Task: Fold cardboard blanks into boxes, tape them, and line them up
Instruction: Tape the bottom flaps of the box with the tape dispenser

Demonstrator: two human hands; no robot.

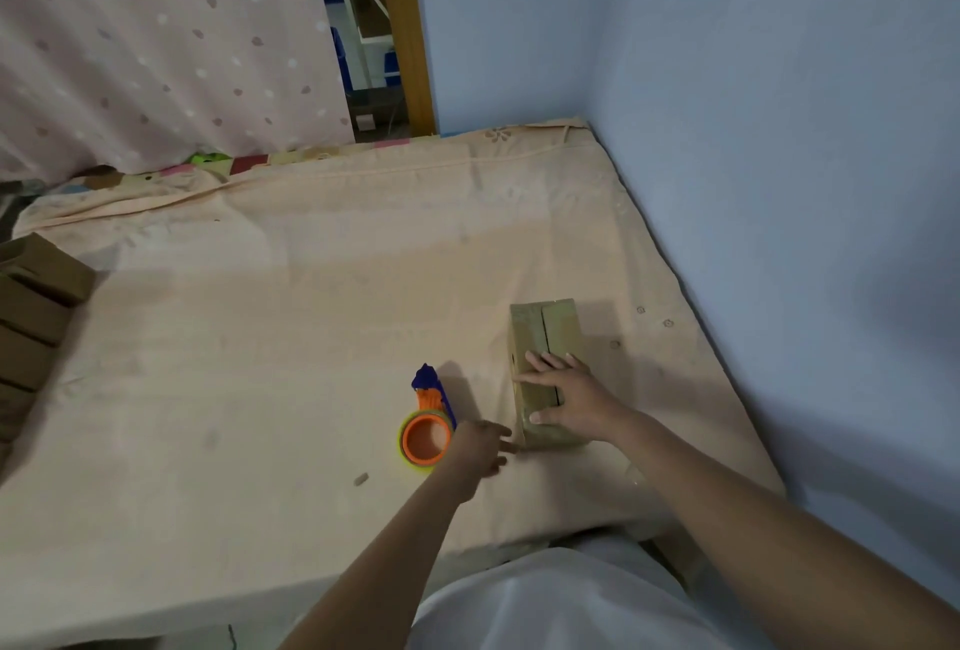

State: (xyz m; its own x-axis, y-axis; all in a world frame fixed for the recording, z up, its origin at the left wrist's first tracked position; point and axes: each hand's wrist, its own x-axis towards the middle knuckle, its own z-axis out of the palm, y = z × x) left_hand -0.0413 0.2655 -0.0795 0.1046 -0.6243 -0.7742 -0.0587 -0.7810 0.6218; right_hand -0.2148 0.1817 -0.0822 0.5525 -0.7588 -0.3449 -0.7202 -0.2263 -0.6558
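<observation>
A folded cardboard box (545, 337) lies on the peach sheet (285, 337), its top flaps meeting along a dark seam. My right hand (566, 397) rests flat on the box's near half, fingers spread over the top. An orange and blue tape dispenser (428, 415) with a yellow-green roll lies just left of the box. My left hand (480, 446) hovers between the dispenser and the box's near corner, fingers loosely extended and holding nothing.
A row of finished cardboard boxes (36, 306) runs along the left edge. Blue walls (779, 181) close off the right side and far corner. A dotted pink curtain (156, 41) hangs at the back left. A small scrap (360, 479) lies on the sheet.
</observation>
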